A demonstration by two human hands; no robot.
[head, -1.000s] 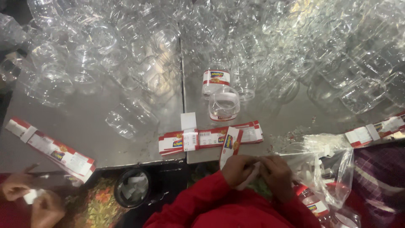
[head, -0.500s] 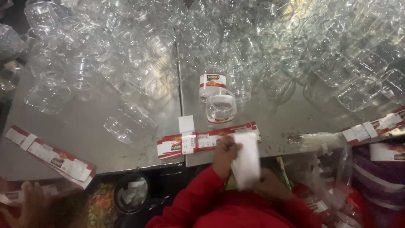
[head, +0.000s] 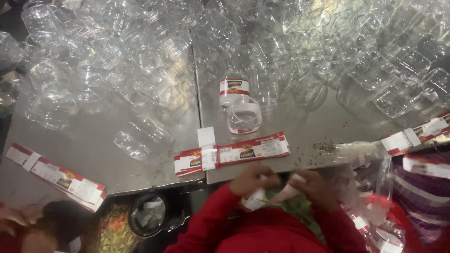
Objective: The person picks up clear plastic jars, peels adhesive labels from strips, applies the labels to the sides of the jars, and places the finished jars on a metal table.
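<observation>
Head view: left hand (head: 253, 178) and right hand (head: 311, 185) close together just below the near edge of the steel table (head: 93, 154), both pinching a paper label strip (head: 269, 196) held between them, fingers closed on its two ends. Likely very light, thin and floppy, with a sticky backing probably; easy to crease or tear, so best taken by the short ends and kept taut. Just beyond on the table, a stack of flat red-and-white labels (head: 234, 152), then a labelled clear jar (head: 234, 89) with another jar (head: 243, 117) lying in front of it, and a heap of bare clear jars (head: 140, 56) behind. Compared with half a second ago: strip no longer raised flat over the table edge, now drawn down toward the red sleeves and stretched between both hands; labels and jars unmoved.
</observation>
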